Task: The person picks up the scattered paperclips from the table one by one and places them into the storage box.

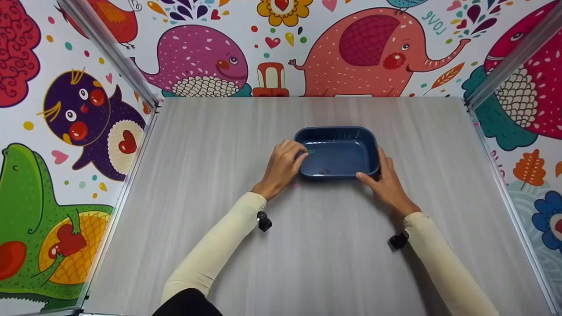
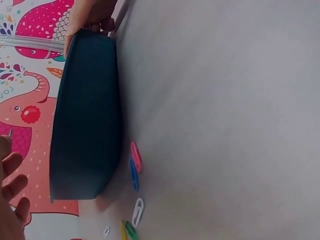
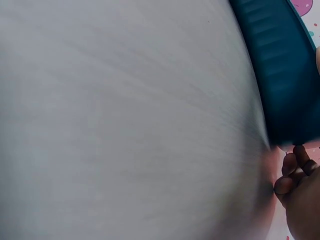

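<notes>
Left hand (image 1: 283, 164) pinching green clip (image 1: 311, 152), which is pointing right over left end of bin (image 1: 336, 154); bin's long axis running left-right. Right hand (image 1: 388, 184) gripping bin's near-right corner, sitting farther from green clip. Pink clip (image 2: 136, 156) lying outside, by near-left corner.

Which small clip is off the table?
The green looped clip, pinched in the left hand; pink clip, blue clip, white clips, yellow clip and another green clip lie on the grey table.

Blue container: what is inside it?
Inside the blue container, small dark marks show near the front, too unclear to identify. The left hand holds a green clip over the left end, hiding whatever lies beneath.
</notes>
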